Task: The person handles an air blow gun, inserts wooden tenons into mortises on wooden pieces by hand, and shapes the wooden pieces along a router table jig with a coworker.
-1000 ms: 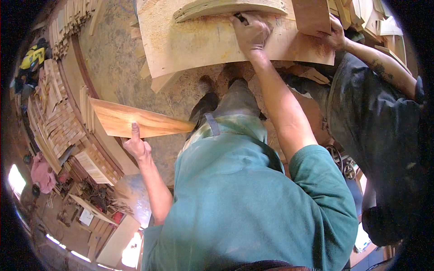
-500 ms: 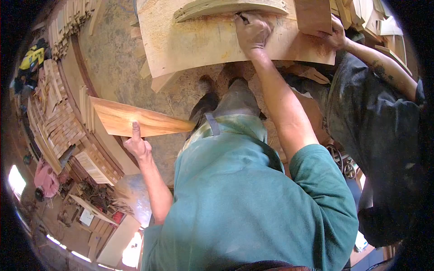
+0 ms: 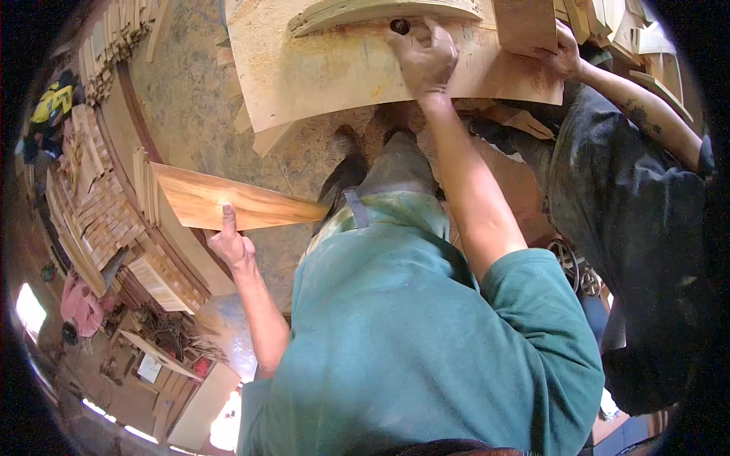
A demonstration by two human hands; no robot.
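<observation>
My left hand point(image 3: 231, 242) grips a thin, tapered wooden board point(image 3: 243, 204) with a reddish-brown grain, thumb flat on its face and fingers beneath. My right hand point(image 3: 427, 62) is over a pale plywood sheet point(image 3: 304, 83), thumb and loosely bent fingers apart, with nothing visible in them. Beside its fingertips is a dark round spot point(image 3: 400, 26); I cannot tell whether it is a hole or a small knob. Just beyond lies a curved, layered wooden piece point(image 3: 380, 14).
At right, a co-worker's hand point(image 3: 564, 55) holds a brown wooden panel point(image 3: 526, 26) on the plywood. That person's dark clothing point(image 3: 631, 197) is close to my right arm. Stacked wood strips point(image 3: 99, 190) line the left side. Another person in pink point(image 3: 80, 308) is farther off.
My right hand has drawn back slightly toward me and its fingers have loosened, uncovering the dark round spot. My left hand and its board have stayed in place.
</observation>
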